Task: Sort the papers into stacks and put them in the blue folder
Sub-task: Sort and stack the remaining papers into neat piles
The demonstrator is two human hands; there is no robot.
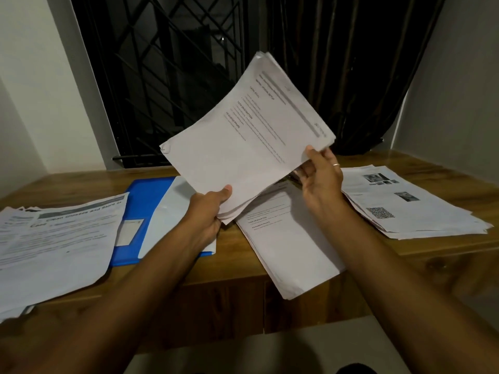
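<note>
As hands [208, 209] [321, 179] grip papers [243, 136], folder [143, 201] seems open.

folder [147, 195]: centre-left, on counter [229, 265]
left stack [54, 247]: left edge
middle stack [291, 252]: centre
right stack [405, 209]: right edge
sheaf [243, 136]: above middle stack

matt paper sheaf [243, 136], glossy blue folder [145, 201], wood-grain table [232, 265]

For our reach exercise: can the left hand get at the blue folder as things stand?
Probably not yet: the left hand grips the paper bundle, though the blue folder lies nearby.
</note>
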